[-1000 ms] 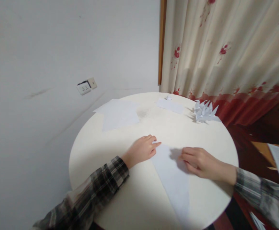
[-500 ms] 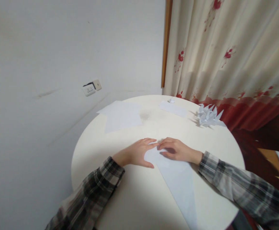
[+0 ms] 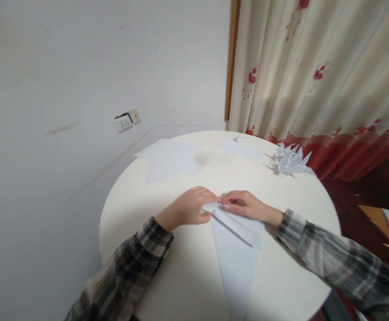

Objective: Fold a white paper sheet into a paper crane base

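Observation:
A white sheet of paper point(image 3: 236, 258) lies on the round table, its narrow part reaching toward the near edge. Its upper part is folded over, with a flap standing slightly off the layer below. My left hand point(image 3: 196, 206) pinches the paper's left corner between thumb and fingers. My right hand point(image 3: 246, 205) has its thumb and fingertips closed on the fold near the top, close to the left fingertips. Both forearms wear plaid sleeves.
White sheets point(image 3: 172, 160) lie at the table's back left. A smaller sheet point(image 3: 243, 150) bears a small folded piece point(image 3: 239, 139). Several pointed paper figures point(image 3: 291, 159) stand at the back right. A wall socket point(image 3: 123, 123) and a curtain point(image 3: 281, 80) are behind.
My left fingers have closed from a spread pose onto the paper's corner. The upper paper has lifted into a raised flap, and its long lower part has swung left. My right thumb has closed toward the fingers.

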`<action>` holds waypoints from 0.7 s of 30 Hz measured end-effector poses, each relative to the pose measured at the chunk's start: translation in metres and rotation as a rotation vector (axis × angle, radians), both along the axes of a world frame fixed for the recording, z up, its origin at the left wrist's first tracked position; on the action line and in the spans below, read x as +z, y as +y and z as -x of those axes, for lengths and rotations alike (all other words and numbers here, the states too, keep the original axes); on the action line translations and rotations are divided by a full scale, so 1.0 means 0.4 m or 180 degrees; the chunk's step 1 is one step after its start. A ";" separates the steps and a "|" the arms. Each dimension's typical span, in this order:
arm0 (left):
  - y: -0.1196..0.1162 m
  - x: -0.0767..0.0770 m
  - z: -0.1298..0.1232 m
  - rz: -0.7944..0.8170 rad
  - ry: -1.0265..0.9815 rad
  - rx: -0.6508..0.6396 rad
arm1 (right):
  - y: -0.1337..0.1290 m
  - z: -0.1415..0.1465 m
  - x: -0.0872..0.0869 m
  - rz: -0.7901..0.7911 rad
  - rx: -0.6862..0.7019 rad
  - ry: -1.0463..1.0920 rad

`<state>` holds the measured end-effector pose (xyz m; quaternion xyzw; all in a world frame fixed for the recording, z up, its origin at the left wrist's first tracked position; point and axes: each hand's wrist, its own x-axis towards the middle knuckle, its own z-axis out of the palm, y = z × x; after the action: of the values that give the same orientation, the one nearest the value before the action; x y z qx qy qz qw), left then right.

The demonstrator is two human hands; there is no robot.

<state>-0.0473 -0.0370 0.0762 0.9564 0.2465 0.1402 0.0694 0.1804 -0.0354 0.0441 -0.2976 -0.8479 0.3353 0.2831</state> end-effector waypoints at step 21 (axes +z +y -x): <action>-0.011 -0.066 -0.035 -0.0328 -0.0584 0.1666 | -0.002 0.046 -0.022 0.1934 -0.0145 0.1337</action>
<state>-0.0334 -0.0414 0.0498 0.8458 0.4703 0.2517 0.0042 0.1619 -0.0363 0.0353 -0.3116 -0.6262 0.6191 0.3571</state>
